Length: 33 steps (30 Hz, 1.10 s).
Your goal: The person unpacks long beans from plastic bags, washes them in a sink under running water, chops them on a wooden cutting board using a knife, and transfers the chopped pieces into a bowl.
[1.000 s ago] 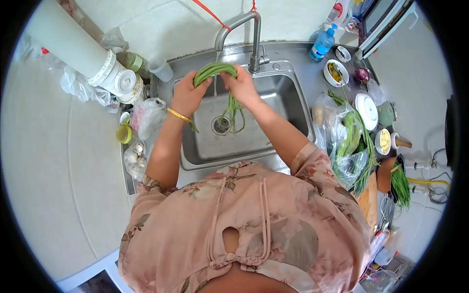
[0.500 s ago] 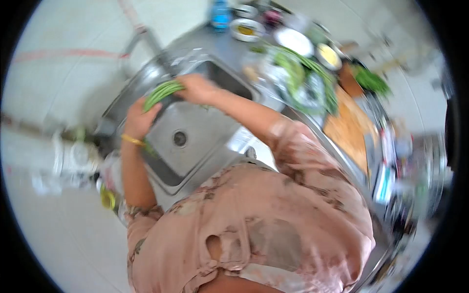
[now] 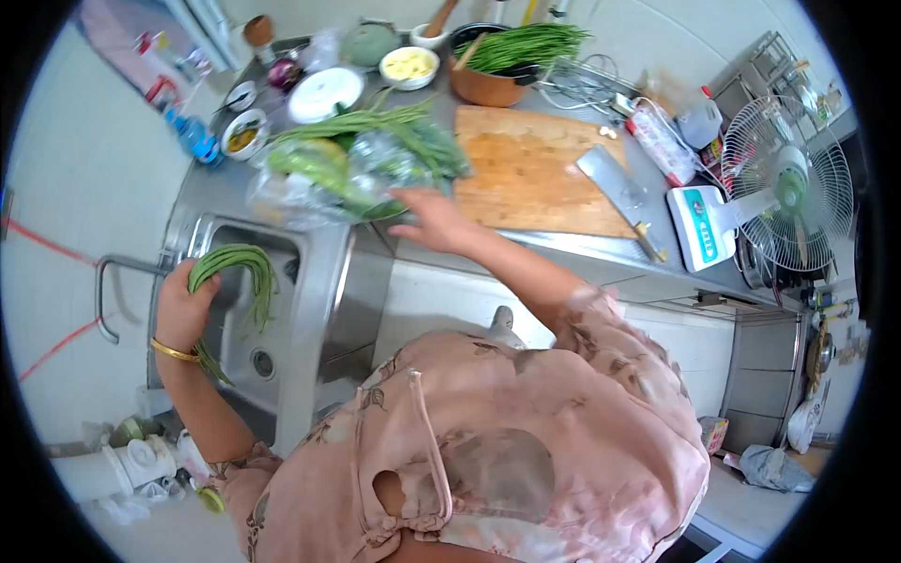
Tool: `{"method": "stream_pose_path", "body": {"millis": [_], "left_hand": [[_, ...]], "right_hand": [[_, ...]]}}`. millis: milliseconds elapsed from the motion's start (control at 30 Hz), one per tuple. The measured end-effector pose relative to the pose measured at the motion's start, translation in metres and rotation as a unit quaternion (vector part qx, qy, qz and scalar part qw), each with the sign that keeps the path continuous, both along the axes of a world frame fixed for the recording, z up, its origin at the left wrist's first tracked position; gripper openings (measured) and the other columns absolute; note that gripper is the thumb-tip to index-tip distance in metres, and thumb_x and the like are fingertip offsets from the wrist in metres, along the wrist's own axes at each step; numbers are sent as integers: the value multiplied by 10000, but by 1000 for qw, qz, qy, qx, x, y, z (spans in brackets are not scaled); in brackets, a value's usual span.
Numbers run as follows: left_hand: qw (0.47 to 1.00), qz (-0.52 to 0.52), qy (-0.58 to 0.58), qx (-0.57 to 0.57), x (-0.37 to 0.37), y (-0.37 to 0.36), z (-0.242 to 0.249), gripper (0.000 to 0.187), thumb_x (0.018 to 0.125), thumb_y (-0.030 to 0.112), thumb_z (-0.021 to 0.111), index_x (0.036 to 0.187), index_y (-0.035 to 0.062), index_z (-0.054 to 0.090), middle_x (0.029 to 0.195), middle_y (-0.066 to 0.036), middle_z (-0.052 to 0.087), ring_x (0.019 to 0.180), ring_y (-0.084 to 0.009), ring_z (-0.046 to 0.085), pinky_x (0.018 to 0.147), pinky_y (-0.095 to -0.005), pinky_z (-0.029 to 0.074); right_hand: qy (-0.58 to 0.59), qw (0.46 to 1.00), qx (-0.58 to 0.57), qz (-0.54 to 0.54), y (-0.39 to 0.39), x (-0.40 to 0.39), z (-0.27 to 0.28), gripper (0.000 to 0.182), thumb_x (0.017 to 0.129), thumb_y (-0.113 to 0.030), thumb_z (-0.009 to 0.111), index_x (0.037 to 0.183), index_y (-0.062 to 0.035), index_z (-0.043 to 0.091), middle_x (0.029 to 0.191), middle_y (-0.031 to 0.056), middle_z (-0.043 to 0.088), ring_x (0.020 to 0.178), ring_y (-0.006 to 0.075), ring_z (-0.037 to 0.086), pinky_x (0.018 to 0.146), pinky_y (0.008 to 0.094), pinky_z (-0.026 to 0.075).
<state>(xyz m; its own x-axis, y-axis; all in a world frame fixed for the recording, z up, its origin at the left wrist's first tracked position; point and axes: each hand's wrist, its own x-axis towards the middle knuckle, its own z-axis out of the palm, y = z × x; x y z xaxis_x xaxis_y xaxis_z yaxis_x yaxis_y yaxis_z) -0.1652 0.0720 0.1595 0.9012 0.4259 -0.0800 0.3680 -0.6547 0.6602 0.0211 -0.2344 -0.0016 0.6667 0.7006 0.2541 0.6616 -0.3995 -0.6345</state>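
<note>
My left hand [image 3: 183,305] is closed around a bunch of green long beans [image 3: 251,266], whose ends droop over the steel sink [image 3: 314,324]. Some bean ends also hang below my palm, near the yellow bracelet on my wrist. My right hand [image 3: 434,220] is at the counter's front edge with its fingers apart, and nothing shows in it. Just beyond its fingertips lie clear plastic bags [image 3: 375,169] with green vegetables inside. More long beans [image 3: 375,120] lie across and behind these bags.
A wooden cutting board [image 3: 526,174] lies right of the bags, with a cleaver [image 3: 610,178] across its right side. Behind stand a brown pot [image 3: 488,89] of green stalks and a bowl of yellow pieces [image 3: 409,68]. A white scale [image 3: 696,225] and a fan [image 3: 788,178] are farther right.
My right hand has left the beans over the sink and moved right to the bags. My left hand still grips the beans, which now droop. The view has turned toward the counter.
</note>
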Motion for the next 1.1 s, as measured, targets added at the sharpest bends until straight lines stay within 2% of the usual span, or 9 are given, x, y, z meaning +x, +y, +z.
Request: {"method": "stream_pose_path", "body": {"millis": [267,300,367,533,767,933,967,1033,1100], "left_hand": [[981,-173,32,-81,196,-236,35,184,808,191,616,913,49,563,566,37,443,460,-55,393,425,-220,331],[978,-196,44,-61,218,-261,36,188,814,204,615,903,49,556,572,39,442,457,-51,386,427,-214,337],[936,-274,37,-218,254,-302,31,192,823,222,613,856,48,538,577,37,435,453,-48,382,430,-211,359],[872,-266,77,-404,317,-378,-26,211,834,241,608,844,56,508,548,28,416,446,-66,395,417,-233,372],[843,-282,369,-272,377,-380,-211,186,847,219,578,795,64,489,547,3,430,421,-103,395,387,-263,358],[831,-310,435,-157,387,-370,-277,282,823,247,574,675,11,531,543,-67,494,445,-185,483,433,-323,443],[828,-324,431,-153,387,-371,-282,271,824,229,559,666,10,533,542,-78,502,444,-194,492,433,-329,444],[827,-342,431,-117,385,-374,-280,278,832,217,540,653,5,535,538,-91,514,445,-203,507,422,-341,441],[826,-352,438,-54,383,-384,-258,310,849,230,532,643,-2,537,535,-96,521,447,-201,517,400,-352,430]], "right_hand": [[-41,850,-236,-469,-387,49,-89,623,672,-88,599,1261,-11,410,991,221,547,938,388,522,809,453,432],[14,835,-277,-476,-408,46,-86,638,695,-108,584,1293,-50,370,987,216,559,919,363,549,774,466,442],[146,810,-323,-467,-434,46,-89,682,696,-126,587,1318,-49,320,992,220,565,883,369,573,759,465,448],[137,844,-295,-427,-450,40,-90,680,694,-159,577,1316,-77,314,874,195,600,797,360,597,701,456,467],[192,737,-317,-566,-471,-51,4,443,704,-259,613,1131,-167,539,838,173,642,795,365,604,692,443,480],[299,700,-129,-635,-463,-119,6,440,760,-301,655,1051,18,570,756,152,639,704,240,615,665,342,488],[318,684,-36,-655,-453,-125,-1,390,819,-277,619,955,85,574,689,93,604,655,155,575,611,287,472],[428,621,131,-644,-413,-105,19,286,857,-219,574,832,67,576,658,56,571,593,126,550,553,269,451],[354,707,201,-578,-376,-76,12,224,868,-163,552,783,43,535,633,35,544,551,83,514,501,253,423]]}}
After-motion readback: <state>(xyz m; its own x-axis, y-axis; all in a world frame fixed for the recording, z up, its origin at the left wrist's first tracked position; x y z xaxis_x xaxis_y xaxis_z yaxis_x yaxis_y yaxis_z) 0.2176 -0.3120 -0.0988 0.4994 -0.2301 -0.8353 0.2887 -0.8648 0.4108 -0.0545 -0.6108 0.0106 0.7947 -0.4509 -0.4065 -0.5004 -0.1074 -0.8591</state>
